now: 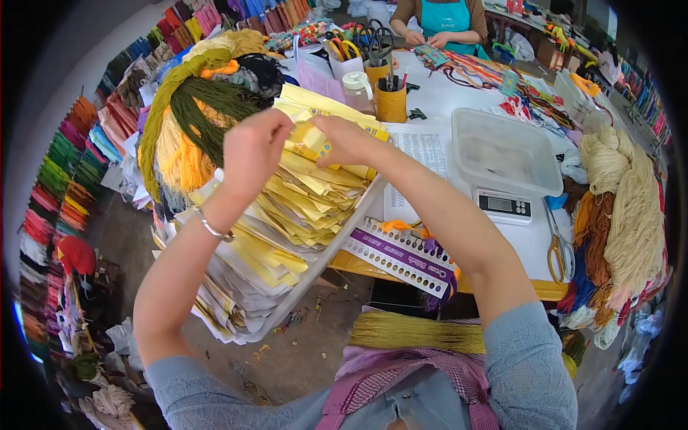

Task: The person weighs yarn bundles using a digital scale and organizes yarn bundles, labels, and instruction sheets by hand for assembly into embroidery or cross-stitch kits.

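Observation:
My left hand, with a bracelet at the wrist, is curled closed over the far part of the paper stack. Whatever its fingers may hold is hidden. Beside it, my right hand grips a yellow printed paper piece by its edge. Beneath both hands, a dense stack of yellow and white papers fills a long pale tray. Across my lap lies a bundle of olive-yellow thread.
Green and orange yarn hanks lie left of the tray. On the table are scissors, a digital scale, a clear plastic bin, a purple thread card and a pen cup. A co-worker handles cords opposite.

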`<state>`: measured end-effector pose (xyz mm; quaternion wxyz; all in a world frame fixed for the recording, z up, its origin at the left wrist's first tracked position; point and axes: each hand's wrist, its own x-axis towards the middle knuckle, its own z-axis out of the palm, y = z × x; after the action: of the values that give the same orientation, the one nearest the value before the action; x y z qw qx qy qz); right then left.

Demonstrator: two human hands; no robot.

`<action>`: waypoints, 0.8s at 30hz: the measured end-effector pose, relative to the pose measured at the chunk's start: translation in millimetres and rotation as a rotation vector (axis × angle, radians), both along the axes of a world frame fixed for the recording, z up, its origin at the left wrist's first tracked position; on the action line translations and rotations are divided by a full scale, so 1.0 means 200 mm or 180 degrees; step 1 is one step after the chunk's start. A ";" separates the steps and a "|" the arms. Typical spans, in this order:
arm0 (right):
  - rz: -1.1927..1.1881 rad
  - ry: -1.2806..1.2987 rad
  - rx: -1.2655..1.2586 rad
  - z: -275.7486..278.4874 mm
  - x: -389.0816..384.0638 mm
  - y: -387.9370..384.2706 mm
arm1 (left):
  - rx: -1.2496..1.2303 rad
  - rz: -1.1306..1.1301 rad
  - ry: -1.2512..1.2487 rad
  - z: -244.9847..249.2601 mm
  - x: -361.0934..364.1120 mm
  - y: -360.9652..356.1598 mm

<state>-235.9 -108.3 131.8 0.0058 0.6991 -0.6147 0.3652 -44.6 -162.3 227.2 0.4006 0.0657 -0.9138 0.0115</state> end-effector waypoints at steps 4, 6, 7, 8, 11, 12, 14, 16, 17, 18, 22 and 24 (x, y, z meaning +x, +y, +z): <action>0.0188 -0.0106 -0.0062 0.17 0.06 0.12 | 0.1428 0.0079 -0.0163 0.24 0.07 0.08; 0.0147 -0.0284 -0.0330 0.24 0.15 0.26 | 0.3063 -0.0519 -0.0293 0.31 0.12 0.22; 0.0309 -0.0654 -0.0651 0.27 0.18 0.38 | 0.3109 -0.0585 -0.0375 0.33 0.12 0.30; 0.0407 -0.1031 -0.0963 0.29 0.20 0.52 | 0.3190 -0.0702 -0.0538 0.34 0.11 0.40; -0.0236 -0.1615 -0.0535 0.18 0.24 0.99 | 0.3244 -0.1114 -0.1189 0.30 0.00 0.70; -0.0483 -0.1427 -0.1044 0.03 0.24 1.10 | 0.3304 -0.1346 -0.1326 0.25 -0.06 0.80; -0.1056 -0.1978 0.0075 -0.08 0.29 1.47 | 0.3451 -0.1755 -0.1695 0.10 -0.20 0.99; -0.1504 -0.1860 0.0239 -0.27 0.32 1.79 | 0.3319 -0.2130 -0.2025 -0.11 -0.36 1.13; -0.1656 -0.1483 -0.0202 -0.41 0.35 1.93 | 0.3237 -0.2195 -0.2159 -0.22 -0.44 1.24; -0.1898 -0.1550 -0.0217 -0.49 0.38 2.06 | 0.3073 -0.2316 -0.2280 -0.35 -0.52 1.33; -0.2909 -0.2289 0.0060 -0.59 0.47 2.57 | 0.1988 -0.2407 -0.2322 -0.68 -0.78 1.74; -0.3295 -0.2415 -0.0111 -0.61 0.50 2.73 | 0.1887 -0.2415 -0.2294 -0.77 -0.88 1.89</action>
<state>-136.2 437.1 10.1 -0.0252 0.1338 -0.8259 0.5471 -220.4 215.5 72.8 0.0063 -0.1642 -0.9160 -0.3660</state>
